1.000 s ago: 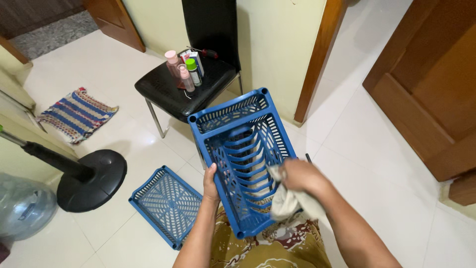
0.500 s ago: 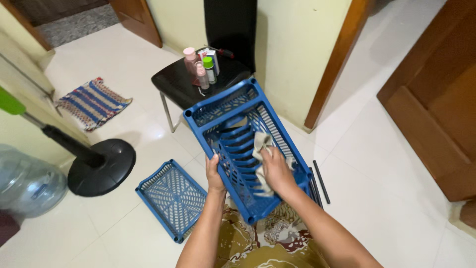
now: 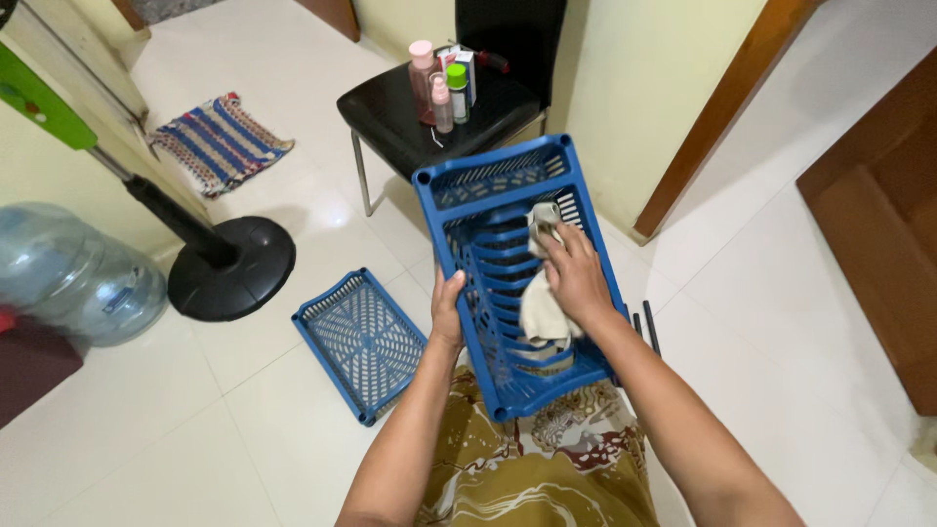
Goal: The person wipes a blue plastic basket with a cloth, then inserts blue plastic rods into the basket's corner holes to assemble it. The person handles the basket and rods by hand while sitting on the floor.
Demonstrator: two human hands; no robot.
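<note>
White box (image 3: pixel 463 70) (upright) on chair (image 3: pixel 390 117).

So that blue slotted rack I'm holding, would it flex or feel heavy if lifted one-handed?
The blue rack is probably light: the left hand alone grips its edge. Its open slotted plastic walls may flex slightly. It looks awkward to balance, being long.

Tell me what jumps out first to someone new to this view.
The big blue slotted rack fills the centre, gripped at its edge by the left hand while the right hand presses a pale cloth inside it. A matching blue tray lies on the white floor to its left.
</note>
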